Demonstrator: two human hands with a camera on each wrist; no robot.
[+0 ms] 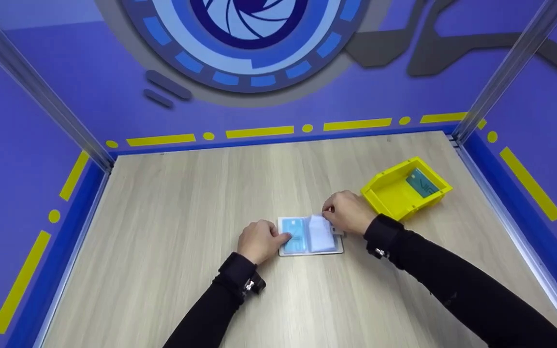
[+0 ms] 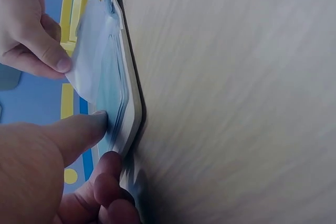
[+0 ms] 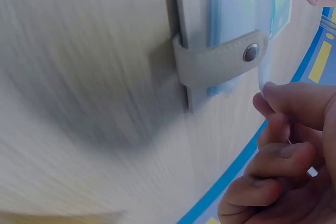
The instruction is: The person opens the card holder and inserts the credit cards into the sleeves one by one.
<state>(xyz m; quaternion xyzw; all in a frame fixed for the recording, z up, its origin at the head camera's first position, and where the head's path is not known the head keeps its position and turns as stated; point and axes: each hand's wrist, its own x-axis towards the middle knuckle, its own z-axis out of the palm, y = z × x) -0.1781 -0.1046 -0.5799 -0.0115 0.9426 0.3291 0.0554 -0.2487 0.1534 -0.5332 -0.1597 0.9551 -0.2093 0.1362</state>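
Note:
A small card holder (image 1: 339,251) lies spread on the wooden table, with clear plastic sleeves inside and a snap strap (image 3: 215,65) at its right side. A light-blue card (image 1: 294,237) shows in the left-hand sleeves. My left hand (image 1: 260,240) grips the holder's left edge, thumb on top of the sleeves and fingers at the edge. With thumb and forefinger my right hand (image 1: 348,212) pinches the upper right corner of a clear sleeve (image 1: 321,234), which is lifted off the pages beneath.
A yellow bin (image 1: 394,193) stands to the right, just beyond my right hand, with a dark green card (image 1: 421,183) inside against its wall. Blue printed panels (image 1: 269,108) border the table (image 1: 172,217) at the back and both sides.

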